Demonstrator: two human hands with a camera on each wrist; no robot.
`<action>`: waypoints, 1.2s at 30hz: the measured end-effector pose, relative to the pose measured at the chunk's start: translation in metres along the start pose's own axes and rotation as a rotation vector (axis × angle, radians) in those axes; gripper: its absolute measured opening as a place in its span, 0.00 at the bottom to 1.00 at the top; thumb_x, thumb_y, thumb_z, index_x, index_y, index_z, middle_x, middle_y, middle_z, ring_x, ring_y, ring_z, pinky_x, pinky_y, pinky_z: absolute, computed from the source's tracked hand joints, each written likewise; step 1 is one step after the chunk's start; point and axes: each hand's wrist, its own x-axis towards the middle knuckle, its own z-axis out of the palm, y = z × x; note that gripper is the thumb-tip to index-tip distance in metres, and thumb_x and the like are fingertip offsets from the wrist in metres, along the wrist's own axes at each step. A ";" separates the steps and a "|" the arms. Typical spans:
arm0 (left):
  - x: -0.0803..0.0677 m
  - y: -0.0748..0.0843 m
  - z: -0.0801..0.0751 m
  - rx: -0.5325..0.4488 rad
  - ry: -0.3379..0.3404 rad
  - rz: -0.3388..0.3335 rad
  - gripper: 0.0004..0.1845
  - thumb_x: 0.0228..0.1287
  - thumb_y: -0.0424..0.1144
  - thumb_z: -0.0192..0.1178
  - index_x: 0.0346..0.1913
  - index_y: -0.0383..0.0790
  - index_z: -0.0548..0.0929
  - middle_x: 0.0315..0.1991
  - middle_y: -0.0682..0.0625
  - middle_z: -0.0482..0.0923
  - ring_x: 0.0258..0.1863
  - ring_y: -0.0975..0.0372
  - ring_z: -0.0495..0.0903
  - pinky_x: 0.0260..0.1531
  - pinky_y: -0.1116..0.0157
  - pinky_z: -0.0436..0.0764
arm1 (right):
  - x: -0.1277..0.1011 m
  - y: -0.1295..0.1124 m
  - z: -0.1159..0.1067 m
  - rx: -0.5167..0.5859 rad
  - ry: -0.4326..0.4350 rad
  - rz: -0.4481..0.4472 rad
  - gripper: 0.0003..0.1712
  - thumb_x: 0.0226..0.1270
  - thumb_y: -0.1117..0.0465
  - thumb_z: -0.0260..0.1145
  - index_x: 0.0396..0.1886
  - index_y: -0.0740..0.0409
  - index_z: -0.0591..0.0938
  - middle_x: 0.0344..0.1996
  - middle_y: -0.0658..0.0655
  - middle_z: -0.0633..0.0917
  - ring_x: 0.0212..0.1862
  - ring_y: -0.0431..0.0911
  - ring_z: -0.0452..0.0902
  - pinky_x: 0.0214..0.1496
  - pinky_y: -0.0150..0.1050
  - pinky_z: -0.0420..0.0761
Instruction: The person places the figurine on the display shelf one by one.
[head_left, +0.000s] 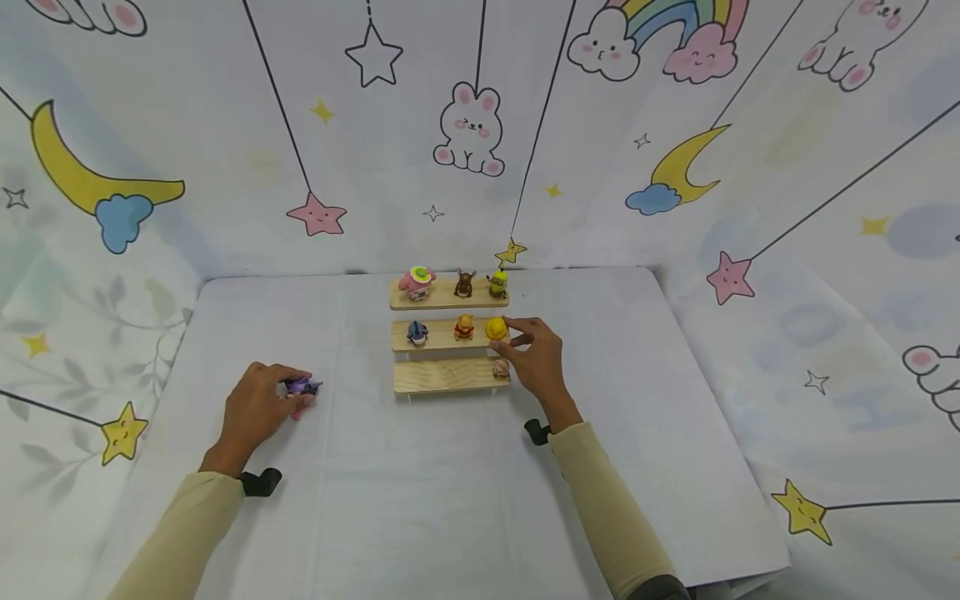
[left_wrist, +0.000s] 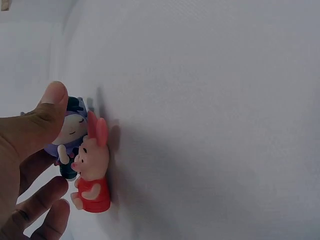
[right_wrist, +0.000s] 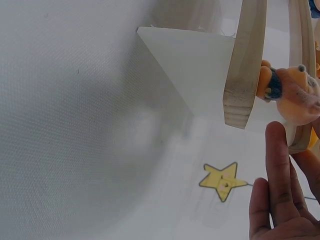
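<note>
My left hand [head_left: 258, 408] grips a purple and black figurine [left_wrist: 74, 127] between thumb and fingers on the left side of the table. Right beside it stands a pink piglet figurine [left_wrist: 94, 170] in a red outfit. At the right end of the middle wooden shelf [head_left: 442, 342], my right hand [head_left: 536, 358] pinches a yellow figurine [head_left: 496, 328] between thumb and index finger. Just under that hand, a small peach-coloured figurine [head_left: 500, 367] in blue sits on the bottom shelf [head_left: 438, 377]; the right wrist view has it close to the fingers [right_wrist: 278, 165].
A blue donkey figurine [head_left: 417, 333] and a red and yellow bear figurine [head_left: 464, 327] share the middle shelf. On the top shelf [head_left: 442, 302] stand a pink figurine [head_left: 417, 284], a brown one [head_left: 464, 284] and a yellow-green one [head_left: 497, 284]. Printed cloth walls [head_left: 405, 167] border the white table [head_left: 420, 483].
</note>
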 end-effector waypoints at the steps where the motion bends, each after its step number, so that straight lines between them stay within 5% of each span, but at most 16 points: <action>1: 0.000 -0.001 0.001 0.002 0.001 0.006 0.22 0.53 0.38 0.83 0.52 0.38 0.92 0.43 0.37 0.84 0.40 0.52 0.75 0.28 0.62 0.71 | 0.000 0.000 0.000 0.002 -0.001 0.001 0.29 0.62 0.54 0.82 0.64 0.50 0.88 0.55 0.62 0.86 0.43 0.52 0.89 0.47 0.48 0.88; 11: 0.004 0.006 0.003 0.008 0.040 -0.001 0.21 0.59 0.37 0.80 0.54 0.36 0.90 0.42 0.36 0.87 0.38 0.49 0.77 0.32 0.60 0.71 | 0.000 0.001 0.000 -0.002 0.000 0.002 0.29 0.62 0.52 0.82 0.64 0.50 0.88 0.53 0.58 0.87 0.44 0.51 0.88 0.46 0.47 0.88; 20: 0.017 0.031 -0.007 -0.119 0.061 -0.031 0.20 0.65 0.44 0.77 0.56 0.38 0.89 0.44 0.36 0.90 0.45 0.42 0.84 0.39 0.57 0.72 | -0.001 0.002 0.000 0.005 -0.004 0.013 0.29 0.63 0.53 0.81 0.64 0.50 0.88 0.55 0.64 0.86 0.45 0.51 0.88 0.47 0.50 0.88; 36: 0.029 0.062 -0.008 -0.271 0.082 -0.036 0.20 0.70 0.53 0.72 0.53 0.42 0.89 0.42 0.43 0.92 0.42 0.53 0.87 0.39 0.75 0.77 | -0.001 0.000 0.000 -0.013 0.001 0.011 0.30 0.63 0.52 0.81 0.65 0.49 0.87 0.55 0.63 0.86 0.45 0.51 0.88 0.47 0.48 0.87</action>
